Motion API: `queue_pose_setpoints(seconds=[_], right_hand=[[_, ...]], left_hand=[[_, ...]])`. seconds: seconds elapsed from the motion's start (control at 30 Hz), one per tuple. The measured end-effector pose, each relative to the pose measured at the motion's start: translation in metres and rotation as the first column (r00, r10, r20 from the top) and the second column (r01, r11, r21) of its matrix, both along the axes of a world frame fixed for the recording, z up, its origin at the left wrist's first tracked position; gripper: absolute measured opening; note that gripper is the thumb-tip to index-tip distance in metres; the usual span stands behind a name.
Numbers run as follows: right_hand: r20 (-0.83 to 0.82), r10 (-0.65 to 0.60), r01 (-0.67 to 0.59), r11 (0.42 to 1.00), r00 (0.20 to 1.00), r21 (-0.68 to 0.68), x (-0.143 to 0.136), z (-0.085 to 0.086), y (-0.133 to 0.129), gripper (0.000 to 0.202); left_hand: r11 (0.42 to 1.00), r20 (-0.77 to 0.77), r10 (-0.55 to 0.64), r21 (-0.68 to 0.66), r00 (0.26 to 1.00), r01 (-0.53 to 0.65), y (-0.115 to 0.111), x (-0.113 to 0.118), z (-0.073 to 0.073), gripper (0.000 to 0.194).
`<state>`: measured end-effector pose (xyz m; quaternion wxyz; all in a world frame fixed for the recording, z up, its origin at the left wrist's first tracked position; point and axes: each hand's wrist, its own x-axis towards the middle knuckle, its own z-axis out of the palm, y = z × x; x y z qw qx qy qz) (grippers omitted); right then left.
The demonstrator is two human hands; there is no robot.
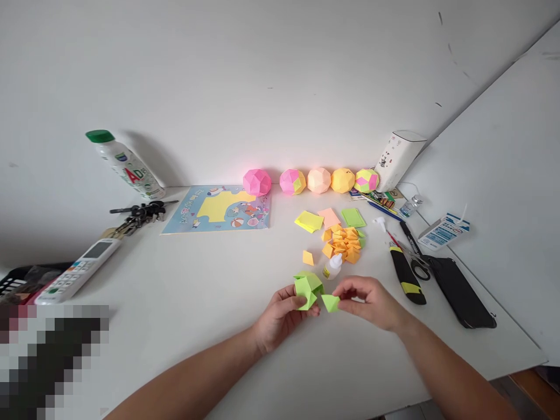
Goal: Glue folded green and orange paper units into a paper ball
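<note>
- Left hand (280,315): fingers wrapped around the green paper ball (308,287), which is held just above the white table (210,291), its open side towards the other hand.
- Right hand (370,300): thumb and fingertips pinching a green paper piece (330,303) close to the ball's open edge; whether the two touch cannot be told for certain from this angle.
- Hazard, ball: the folded paper walls look thin, so a tight left grip could crease or cave them in at the gap.
- Hazard, piece: it is pinched at one end only; a slack pinch could let it twist or drop.
- Hazard, bottle: the small white bottle (333,266) stands just beyond the right fingers, and a careless knuckle could tip it against the orange paper pieces (343,242) behind.
- Hazard, stray part: a single orange piece (308,257) lies apart, beyond the left hand; a forward sweep could push it off.
- Hazard, sharps: the scissors (420,269) and cutter knife (406,274) lie to the right, where a wide elbow swing could catch them.
</note>
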<state>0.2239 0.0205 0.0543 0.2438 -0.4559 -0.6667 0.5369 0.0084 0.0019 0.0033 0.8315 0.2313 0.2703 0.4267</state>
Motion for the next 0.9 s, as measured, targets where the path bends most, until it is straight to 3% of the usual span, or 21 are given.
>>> queue_pose_setpoints(seconds=[0.2, 0.33, 0.5, 0.9], right_hand=[[-0.041, -0.095, 0.096, 0.995, 0.995, 0.013, -0.021, -0.029, -0.007, 0.016], [-0.017, -0.036, 0.036, 0.999, 0.999, -0.039, -0.023, -0.032, -0.009, 0.018], [-0.124, -0.021, -0.008, 0.974, 0.992, -0.227, -0.022, -0.035, -0.007, 0.021], [-0.250, -0.169, 0.070, 0.930, 0.954, -0.362, -0.024, -0.041, -0.004, 0.028]], left_hand=[[1.000, 0.031, 0.007, 0.004, 0.999, -0.008, 0.000, 0.001, -0.002, 0.015], [1.000, 0.030, 0.005, 0.014, 1.000, -0.005, 0.001, 0.001, -0.001, 0.015], [0.999, 0.032, 0.002, 0.034, 1.000, -0.003, 0.000, 0.000, 0.000, 0.012], [0.999, 0.003, 0.006, 0.037, 1.000, -0.007, 0.001, 0.000, 0.001, 0.014]])
